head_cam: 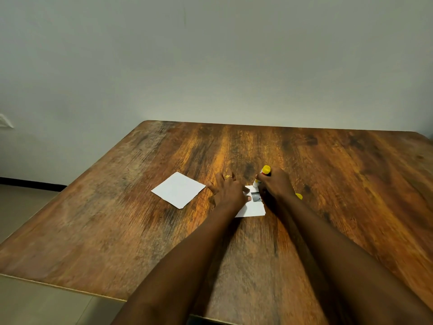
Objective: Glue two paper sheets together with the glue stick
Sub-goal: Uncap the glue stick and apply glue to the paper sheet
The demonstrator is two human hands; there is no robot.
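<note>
Curled round the glue stick (266, 170), the right hand (275, 185) grips it by the middle of the barrel. The stick is tilted: its yellow end points up toward 1 o'clock and its pale end points down toward 7 o'clock, at the far edge of the printed sheet (254, 208). Whether the pale end actually touches the paper cannot be told.

From the head view, the left hand (228, 190) lies flat with its fingers spread, palm down. It presses on the 9 o'clock side of the printed sheet, the thumb stretched across the paper toward 3 o'clock. A gold ring (228, 176) sits on one finger. The fingertips reach past the sheet onto the table (328, 172).

The printed sheet is white with a small dark picture on it, showing between the two hands. It lies flat on the wood, with its near corner poking out toward 6 o'clock below the wrists.

A blank sheet (178, 190), also white, lies flat at 9 o'clock of the left hand, near it and apart from the printed sheet. It is turned so one corner points toward the person.

A yellow cap (298, 196) rests on the table at 3 o'clock of the right wrist, partly hidden behind it.

Beyond the table's far edge, at 12 o'clock, stands a plain pale wall (210, 55). Tiled floor (28, 207) shows at 9 o'clock.
</note>
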